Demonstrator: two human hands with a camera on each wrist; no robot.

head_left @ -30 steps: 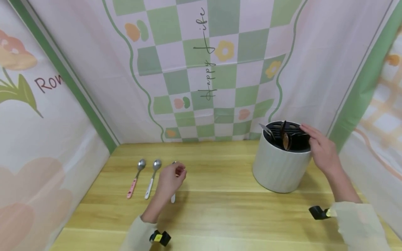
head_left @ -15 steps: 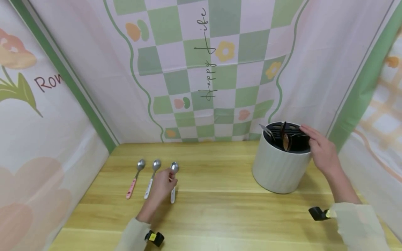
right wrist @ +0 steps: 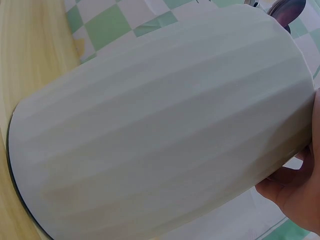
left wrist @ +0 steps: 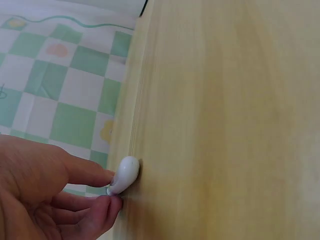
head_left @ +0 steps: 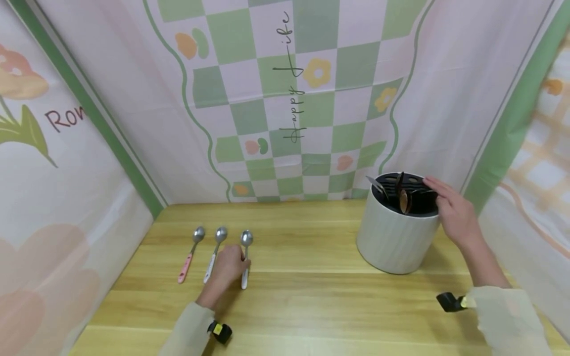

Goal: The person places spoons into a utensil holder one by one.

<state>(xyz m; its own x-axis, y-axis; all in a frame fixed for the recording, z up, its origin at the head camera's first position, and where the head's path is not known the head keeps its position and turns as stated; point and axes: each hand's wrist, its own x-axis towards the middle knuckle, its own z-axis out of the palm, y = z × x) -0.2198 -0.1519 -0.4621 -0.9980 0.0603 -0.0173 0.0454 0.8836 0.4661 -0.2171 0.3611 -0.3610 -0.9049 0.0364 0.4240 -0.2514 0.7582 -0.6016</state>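
Note:
Three spoons lie in a row at the left of the wooden table in the head view: a pink-handled spoon (head_left: 191, 253), a white-handled spoon (head_left: 220, 237) and, rightmost, another white-handled spoon (head_left: 247, 239). My left hand (head_left: 229, 267) pinches the rightmost spoon by its handle. In the left wrist view, thumb and fingertips meet at its rounded white handle end (left wrist: 127, 172). On the right stands a white ribbed utensil holder (head_left: 396, 242) with a black slotted insert. My right hand (head_left: 458, 215) rests at its rim, straight fingers lying along the top edge.
Several utensils (head_left: 404, 200) stick up from the holder, among them a shiny blade (head_left: 376, 185) and a brownish spoon bowl. Checkered cloth (head_left: 311, 113) hangs behind the table (head_left: 307, 306), with more printed cloth at both sides.
My left hand has moved back from over the rightmost spoon's bowl to its handle and now pinches it. The right hand has stayed at the holder's rim.

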